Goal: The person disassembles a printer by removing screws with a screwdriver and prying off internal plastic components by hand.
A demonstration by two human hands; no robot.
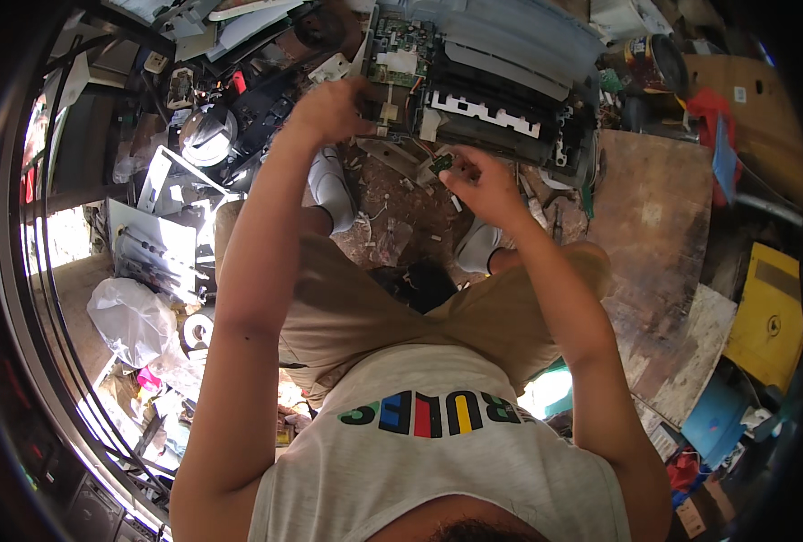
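In front of me lies an opened printer [510,68] with its inside parts bare. A green circuit board [403,41] sits at its left end, and thin wires run down from there. My left hand [329,110] is at the printer's near left corner, fingers curled over the edge; the fingertips are partly hidden, so what they grip does not show. Just below the printer's near edge, my right hand [487,185] pinches a small green circuit board [440,163] between thumb and fingers. Wires seem to lead from this board toward the printer.
A wooden board [654,217] lies on the right, with a yellow panel [767,316] beyond it. Piled scrap parts and a round metal piece [209,135] fill the left, above a clear plastic bag [130,321]. Small debris litters the ground between my feet.
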